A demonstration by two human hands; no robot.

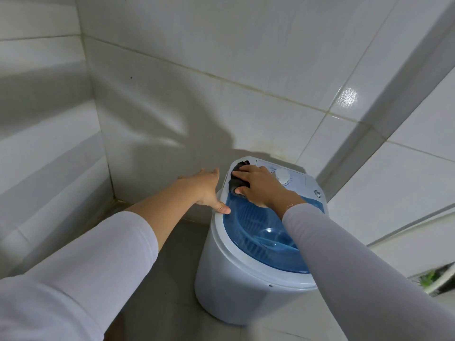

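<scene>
Dark cloth [238, 183] lies bunched under our right hand [258, 187], whose fingers and thumb curl round it at the far edge of the small washer's [236, 286] blue lid [253, 232]. Our left hand [205, 189] stretches forward, fingers straight, thumb resting on the white rim [218, 232].

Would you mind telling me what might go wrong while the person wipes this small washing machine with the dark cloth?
The right hand presses the dark cloth right beside the control dial; a wider stroke might knock it and change the setting.
The left hand touches the washing machine with only its thumb, so a firm push on the blue lid might shift it.
</scene>
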